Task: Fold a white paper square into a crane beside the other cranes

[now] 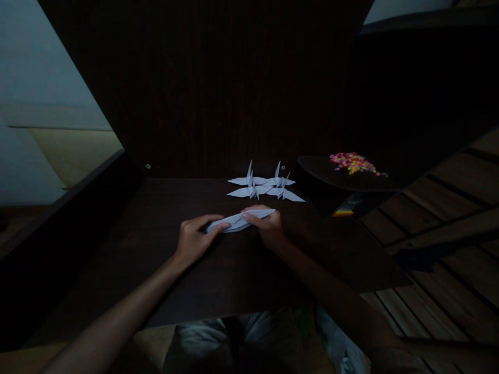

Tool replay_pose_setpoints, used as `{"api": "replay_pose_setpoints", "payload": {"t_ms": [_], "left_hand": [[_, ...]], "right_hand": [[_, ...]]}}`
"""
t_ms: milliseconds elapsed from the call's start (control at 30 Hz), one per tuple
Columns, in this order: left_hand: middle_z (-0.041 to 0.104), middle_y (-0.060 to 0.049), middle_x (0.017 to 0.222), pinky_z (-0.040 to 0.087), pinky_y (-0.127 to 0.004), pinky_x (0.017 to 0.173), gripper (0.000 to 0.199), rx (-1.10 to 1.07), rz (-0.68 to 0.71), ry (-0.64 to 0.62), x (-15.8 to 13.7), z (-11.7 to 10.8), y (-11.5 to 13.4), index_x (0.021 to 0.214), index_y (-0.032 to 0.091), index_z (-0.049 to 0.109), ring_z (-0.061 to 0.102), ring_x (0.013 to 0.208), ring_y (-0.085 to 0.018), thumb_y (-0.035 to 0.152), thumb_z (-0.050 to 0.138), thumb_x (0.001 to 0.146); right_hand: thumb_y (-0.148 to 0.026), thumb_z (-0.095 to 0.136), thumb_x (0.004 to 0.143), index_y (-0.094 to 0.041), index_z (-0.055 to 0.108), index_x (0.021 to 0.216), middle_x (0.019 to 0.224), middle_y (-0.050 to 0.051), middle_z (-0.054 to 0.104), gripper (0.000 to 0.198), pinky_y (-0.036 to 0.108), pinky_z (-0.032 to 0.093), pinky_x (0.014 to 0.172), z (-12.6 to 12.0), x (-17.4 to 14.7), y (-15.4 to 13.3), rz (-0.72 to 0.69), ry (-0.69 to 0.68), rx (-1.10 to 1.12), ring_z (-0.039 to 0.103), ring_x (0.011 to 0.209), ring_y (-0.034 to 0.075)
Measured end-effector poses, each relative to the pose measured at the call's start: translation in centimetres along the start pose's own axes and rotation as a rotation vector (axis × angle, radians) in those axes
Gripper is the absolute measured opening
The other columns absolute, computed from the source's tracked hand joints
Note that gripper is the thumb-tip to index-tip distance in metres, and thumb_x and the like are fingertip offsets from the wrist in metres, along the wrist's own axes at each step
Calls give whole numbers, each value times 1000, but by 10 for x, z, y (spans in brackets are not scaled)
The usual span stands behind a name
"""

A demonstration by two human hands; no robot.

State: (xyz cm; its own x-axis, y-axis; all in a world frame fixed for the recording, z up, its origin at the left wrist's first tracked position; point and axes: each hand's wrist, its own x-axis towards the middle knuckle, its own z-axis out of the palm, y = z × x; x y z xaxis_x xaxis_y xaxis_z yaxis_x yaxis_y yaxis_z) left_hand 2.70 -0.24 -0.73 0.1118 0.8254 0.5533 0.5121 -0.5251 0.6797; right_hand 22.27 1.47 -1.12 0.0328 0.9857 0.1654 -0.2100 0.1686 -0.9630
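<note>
Between my two hands is a folded piece of white paper (235,222), long and narrow with a pointed right end, held a little above the dark desk. My left hand (197,235) pinches its left end, thumb on top and fingers behind. At the other end my right hand (268,224) grips the paper, its thumb pressed across the upper face and the fingers behind it. Just beyond my hands, several white origami cranes (251,191) stand close together on the desk, their wings spread and overlapping.
A dark desk (187,291) with a raised left side panel (70,197) and a tall back panel (234,93) surrounds my hands. On a rounded shelf (319,169) at the right lies a pile of small colourful pieces (353,162). Wooden slats (448,301) show at the lower right.
</note>
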Motion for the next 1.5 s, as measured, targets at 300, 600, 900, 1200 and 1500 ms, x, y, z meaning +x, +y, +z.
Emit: {"api": "replay_pose_setpoints", "payload": {"t_ms": [300, 600, 900, 1200, 1500], "left_hand": [[75, 0, 78, 54, -25, 67, 19, 16, -11, 85, 4, -7, 0, 79, 20, 74, 69, 67, -16, 38, 69, 76], [73, -4, 78, 53, -28, 68, 9, -39, 180, 85, 4, -13, 1, 77, 18, 72, 67, 71, -16, 26, 68, 79], [73, -7, 93, 49, -36, 78, 25, 170, 327, 192, 8, -10, 2, 98, 18, 69, 64, 85, -20, 26, 73, 74], [73, -7, 89, 51, -33, 72, 25, 99, 609, -12, 0, -2, 0, 106, 16, 64, 66, 77, -16, 11, 64, 81], [72, -7, 87, 55, -29, 68, 24, -6, 587, 22, 1, -4, 3, 102, 15, 66, 66, 78, -16, 7, 64, 79]], "right_hand": [[-28, 82, 55, -21, 72, 69, 79, 3, 72, 18, 37, 51, 78, -4, 4, -4, -2, 12, 102, 65, 79, 21], [-31, 82, 55, -21, 73, 69, 79, 4, 72, 19, 36, 50, 76, -3, 3, -5, -25, -38, 148, 64, 78, 20], [-25, 80, 64, -24, 76, 72, 78, 3, 73, 9, 35, 51, 74, -5, 3, -3, -241, -140, 4, 64, 78, 19], [-27, 78, 68, -23, 76, 80, 81, 5, 74, 12, 36, 52, 72, 2, -9, -1, -252, -265, -115, 64, 79, 21], [-22, 72, 74, -22, 73, 79, 81, 5, 71, 5, 37, 50, 75, -1, -7, -8, -402, -295, -155, 65, 79, 20]]}}
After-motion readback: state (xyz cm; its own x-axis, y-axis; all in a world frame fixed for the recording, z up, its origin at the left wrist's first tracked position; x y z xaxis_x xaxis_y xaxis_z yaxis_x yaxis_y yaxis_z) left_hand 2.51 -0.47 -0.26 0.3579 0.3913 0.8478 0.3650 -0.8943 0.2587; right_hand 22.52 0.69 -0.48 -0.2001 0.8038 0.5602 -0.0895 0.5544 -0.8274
